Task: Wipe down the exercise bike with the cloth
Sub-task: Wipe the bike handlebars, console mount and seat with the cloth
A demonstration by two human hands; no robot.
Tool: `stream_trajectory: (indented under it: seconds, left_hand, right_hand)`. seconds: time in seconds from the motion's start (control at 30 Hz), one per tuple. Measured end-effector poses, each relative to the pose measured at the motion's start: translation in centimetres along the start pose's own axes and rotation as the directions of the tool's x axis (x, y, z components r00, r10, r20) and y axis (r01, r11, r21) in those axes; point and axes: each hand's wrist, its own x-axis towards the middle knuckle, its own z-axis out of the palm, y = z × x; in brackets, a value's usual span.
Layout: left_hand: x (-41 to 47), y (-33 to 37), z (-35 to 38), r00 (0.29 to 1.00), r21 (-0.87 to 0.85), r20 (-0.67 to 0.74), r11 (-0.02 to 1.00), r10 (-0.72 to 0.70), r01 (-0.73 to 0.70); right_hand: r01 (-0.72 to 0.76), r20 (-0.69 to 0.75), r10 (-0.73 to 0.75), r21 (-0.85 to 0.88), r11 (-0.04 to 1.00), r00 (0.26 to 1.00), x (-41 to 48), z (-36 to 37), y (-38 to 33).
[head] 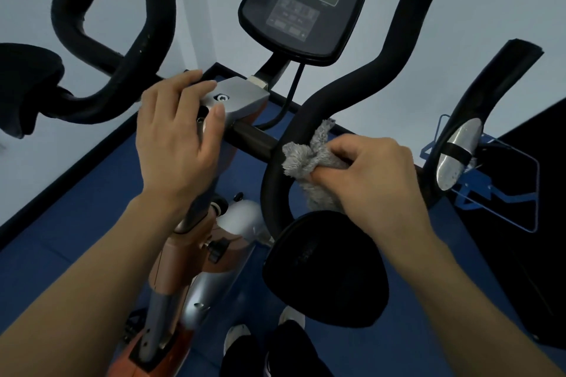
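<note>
The exercise bike fills the head view: black foam handlebars, a grey clamp block at the centre and a dark console above it. My right hand is shut on a fluffy grey cloth and presses it against the right handlebar loop just right of the cross bar. My left hand lies flat on the left side of the clamp block, fingers spread over it, thumb on its front face. Part of the cloth hangs below my right fingers.
A black elbow pad sits under my right wrist; another pad is at the far left. Silver pulse grips sit on the outer handles. A blue wire rack stands at right. Blue floor and my shoes lie below.
</note>
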Motion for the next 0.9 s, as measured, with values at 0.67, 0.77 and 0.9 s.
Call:
stream_trajectory:
  seconds: [0.67, 0.77, 0.9]
  left_hand:
    - [2.4, 9.0, 1.6, 0.941, -0.272, 0.302, 0.960, 0.152, -0.068]
    - [2.2, 9.3, 2.1, 0.943, -0.286, 0.302, 0.957, 0.137, -0.048]
    - [2.0, 9.5, 2.3, 0.951, -0.283, 0.282, 0.958, 0.129, -0.046]
  right_hand:
    - [-0.057, 0.206, 0.045, 0.052, 0.997, 0.978, -1.9, -2.7, 1.2]
    - [0.065, 0.010, -0.066, 0.060, 0.996, 0.998, -2.3, -1.8, 1.6]
    - [0.222, -0.050, -0.223, -0.023, 0.975, 0.973, -3.0, -1.7, 2.4]
